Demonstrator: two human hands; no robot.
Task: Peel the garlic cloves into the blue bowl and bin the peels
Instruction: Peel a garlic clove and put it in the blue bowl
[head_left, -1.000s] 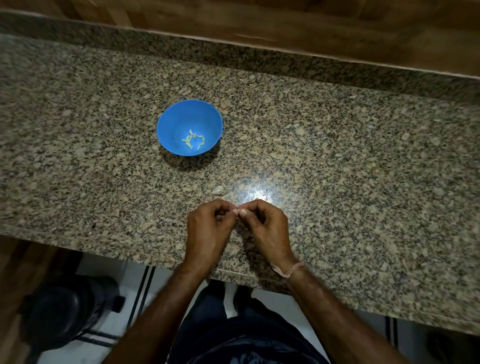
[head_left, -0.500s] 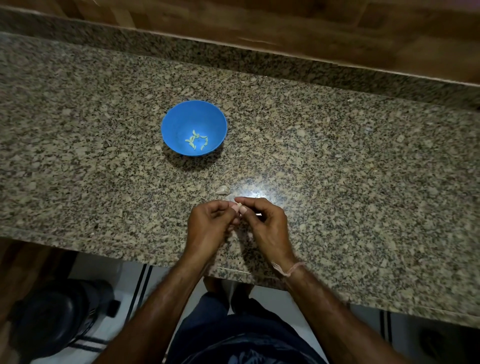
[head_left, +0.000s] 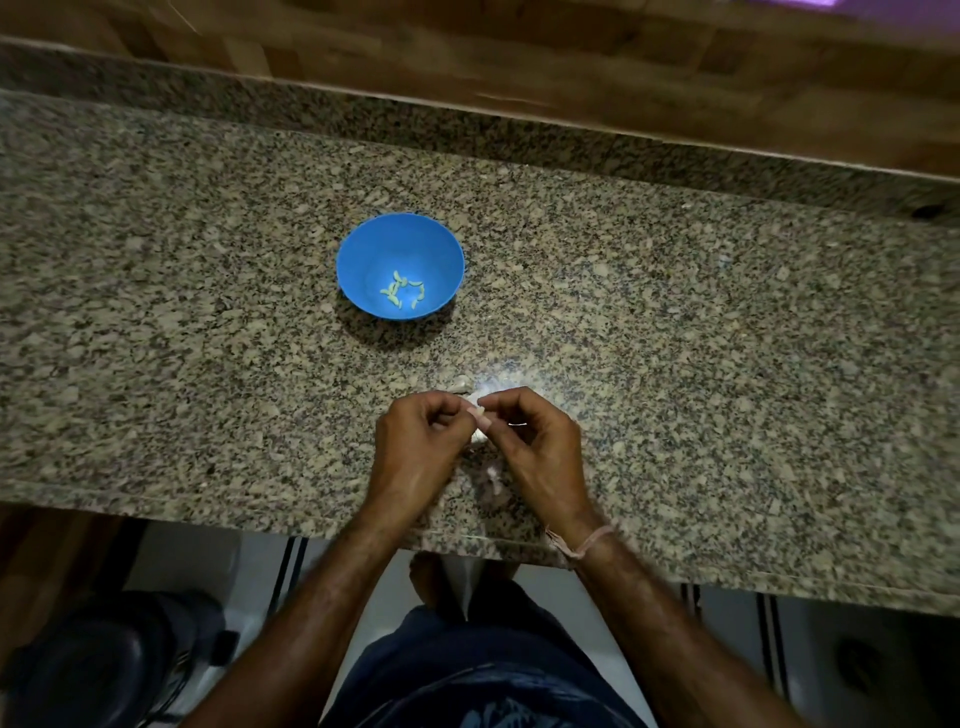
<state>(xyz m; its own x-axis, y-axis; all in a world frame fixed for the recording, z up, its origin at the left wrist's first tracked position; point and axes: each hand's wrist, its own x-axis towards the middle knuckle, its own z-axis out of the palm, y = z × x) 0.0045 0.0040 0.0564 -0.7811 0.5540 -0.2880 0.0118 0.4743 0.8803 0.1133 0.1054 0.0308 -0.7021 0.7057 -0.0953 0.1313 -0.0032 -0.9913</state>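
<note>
Pinching one garlic clove (head_left: 477, 415) between them, both hands (head_left: 483, 447) near counter edge (head_left: 208, 499), blue bowl (head_left: 363, 249) beyond.

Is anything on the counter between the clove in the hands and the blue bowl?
Nothing blocks it. Only a small pale scrap lies flat on the granite just beyond the garlic clove; the stretch up to the blue bowl is bare.

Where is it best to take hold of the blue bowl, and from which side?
Grip the bowl at its rim, coming from above on the near side. It stands upright and open, apart from both hands, with bare counter around it. The walls taper downward, so a low side grip may slip.
</note>
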